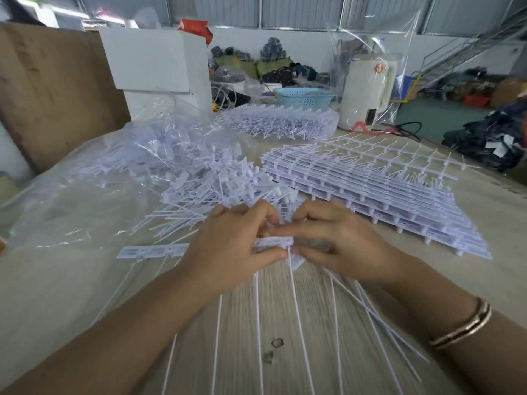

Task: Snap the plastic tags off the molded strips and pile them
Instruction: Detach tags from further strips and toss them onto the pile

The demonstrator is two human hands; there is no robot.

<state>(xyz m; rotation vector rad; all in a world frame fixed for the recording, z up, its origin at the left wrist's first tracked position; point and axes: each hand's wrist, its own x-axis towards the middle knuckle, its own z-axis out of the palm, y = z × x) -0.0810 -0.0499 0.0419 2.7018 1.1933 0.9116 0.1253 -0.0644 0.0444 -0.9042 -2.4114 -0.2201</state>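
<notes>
Hands meeting at table centre, left hand [231, 246] and right hand [336, 240] both pinching 1 white molded strip [273, 244], its thin tails trailing toward the viewer, loose tags pile [216, 183] just beyond on the table [71, 280], stacked strips [370, 181] to the right.

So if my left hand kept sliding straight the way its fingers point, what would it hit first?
Your left hand points rightward along the molded strip it grips, so it would meet your right hand almost at once; their fingertips look nearly touching already, though depth is unclear.
</notes>
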